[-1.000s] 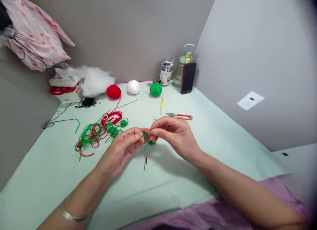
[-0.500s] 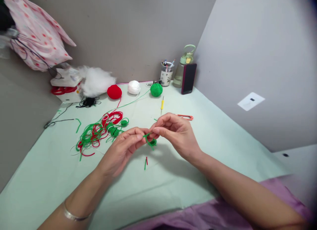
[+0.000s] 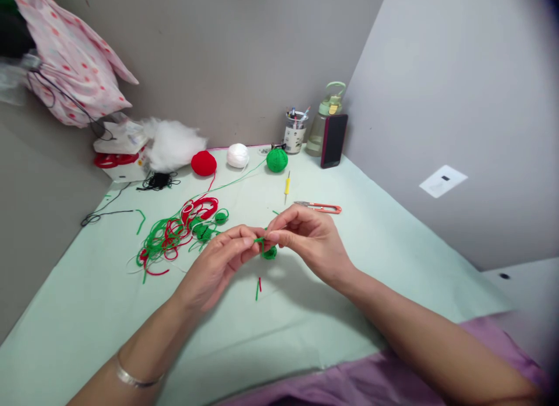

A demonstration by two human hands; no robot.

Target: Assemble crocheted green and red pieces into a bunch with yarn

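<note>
My left hand (image 3: 222, 254) pinches a piece of green yarn (image 3: 262, 243) between thumb and fingers, above the middle of the table. Closed on the same yarn from the other side is my right hand (image 3: 308, 237), its fingertips almost touching the left ones. Just below the fingertips shows a small green crocheted piece (image 3: 269, 253), partly hidden by the hands; whether it hangs or lies on the table I cannot tell. Behind my right hand lie orange-handled thread snips (image 3: 323, 208). Beyond them is a yellow-handled crochet hook (image 3: 287, 186).
Tangled green and red yarn (image 3: 170, 237) lies left of my hands. At the back sit a red yarn ball (image 3: 204, 163), a white one (image 3: 237, 155), a green one (image 3: 276, 160), white stuffing (image 3: 177, 145), a pen cup (image 3: 295, 132), a bottle (image 3: 317, 135) and a phone (image 3: 334, 141).
My right hand has shifted slightly down, uncovering more of the thread snips. The loose green yarn end below the fingers has changed shape. Both hands stay closed on the yarn.
</note>
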